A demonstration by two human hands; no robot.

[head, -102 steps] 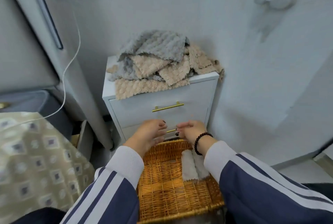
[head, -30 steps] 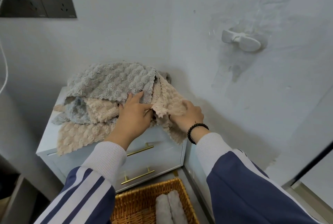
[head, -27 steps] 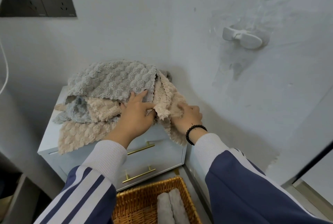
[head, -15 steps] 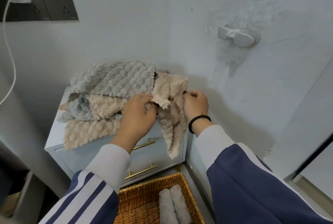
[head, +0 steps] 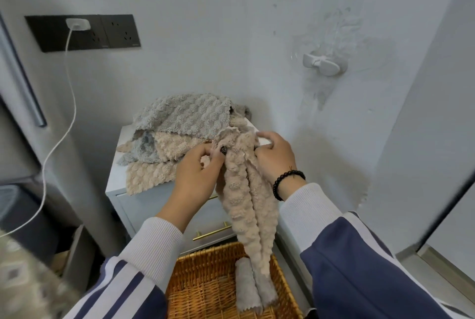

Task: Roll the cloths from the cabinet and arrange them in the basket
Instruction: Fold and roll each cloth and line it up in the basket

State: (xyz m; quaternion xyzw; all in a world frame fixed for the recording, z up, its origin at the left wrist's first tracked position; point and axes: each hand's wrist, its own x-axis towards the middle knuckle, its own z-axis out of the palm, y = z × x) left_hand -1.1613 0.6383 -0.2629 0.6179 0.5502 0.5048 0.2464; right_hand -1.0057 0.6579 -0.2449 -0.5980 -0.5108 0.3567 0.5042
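the left hand is pinching the upper left corner of a beige cloth between thumb and curled fingers, the dark-painted thumbnail pressing into the fabric. the right hand is gripping the same cloth's upper right edge, its fingers curling over the top of the fabric and its back facing the camera; a black bead bracelet is sitting on that wrist. both hands are working close together, nearly touching, at about the same height in front of the cabinet's top, with the forearms reaching forward and up from the lower corners of the view in white-cuffed, navy sleeves with white stripes.

the beige cloth is hanging from the two hands in a long, bunched, narrow drape, its lower end dangling over the back of the wicker basket on the floor. in the basket, two grey rolled cloths are lying side by side against the right wall, the hanging cloth overlapping their far ends.

behind the hands, a loose pile of cloths, grey on top and beige and grey beneath, is lying on the white cabinet, one beige cloth drooping over its front edge above the gold drawer handle. on the wall, a white charger is sitting in a black socket panel, its cable trailing down to the left.
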